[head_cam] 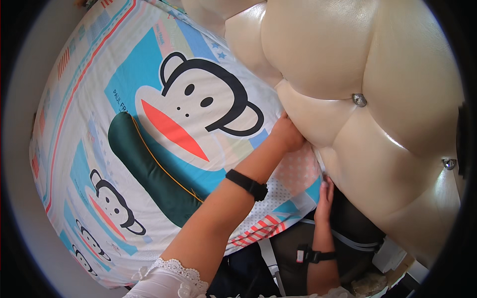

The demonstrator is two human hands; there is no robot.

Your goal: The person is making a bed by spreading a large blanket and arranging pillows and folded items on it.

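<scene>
A white bed sheet (231, 149) printed with cartoon monkey faces and coloured patches covers the bed. It meets a padded cream headboard (316, 48) tufted with crystal buttons. My left hand (288, 134) presses into the seam between sheet and headboard, its fingers mostly hidden there. Lower down, my right hand (325, 197) is at the sheet's corner beside the headboard, with fingertips against the edge; whether they pinch the cloth is unclear. Both forearms wear black straps, the left one (246, 184) and the right one (316, 255).
A dark green bolster pillow (152, 171) with orange piping lies on the sheet, partly behind my left forearm. Below the headboard are grey cables (354, 244), a white box-like object (389, 255) and a clear plastic bag (369, 285). A wall (22, 149) borders the bed's far-left side.
</scene>
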